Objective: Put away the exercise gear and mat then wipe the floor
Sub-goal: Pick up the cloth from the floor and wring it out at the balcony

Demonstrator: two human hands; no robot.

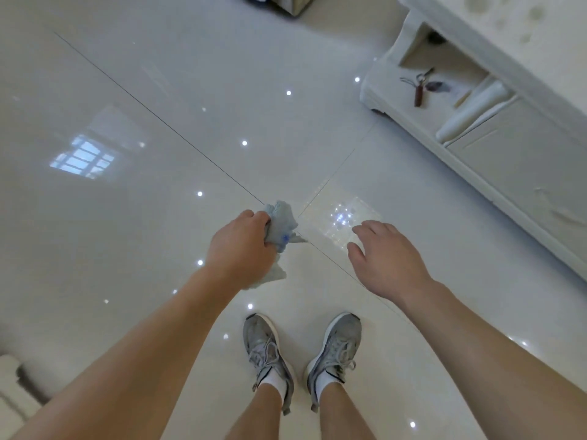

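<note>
- Cloth [283, 222]: pale blue, crumpled, at centre frame. It is bunched in the left hand [241, 249], whose fingers are curled tight round it. Loose ends stick out above and below the fist. A small blue mark on the cloth is too small to read.
- Right hand [388, 259]: right of centre, palm down, fingers apart and relaxed, holding nothing. It is above the floor, well apart from the cloth.
- Floor [158, 217]: glossy white tile with thin dark joints crossing just beyond the cloth. It carries bright point reflections and a window reflection [84, 157] at left.
- Shoes [268, 354]: a grey laced pair with white socks, at lower centre, flat on the tile.
- White cabinet [508, 160]: at upper right, with an open low shelf.
- Key bunch [422, 85]: on that shelf, with a brown fob.
- White roll [473, 111]: lying just right of the keys, what it is cannot be told.
</note>
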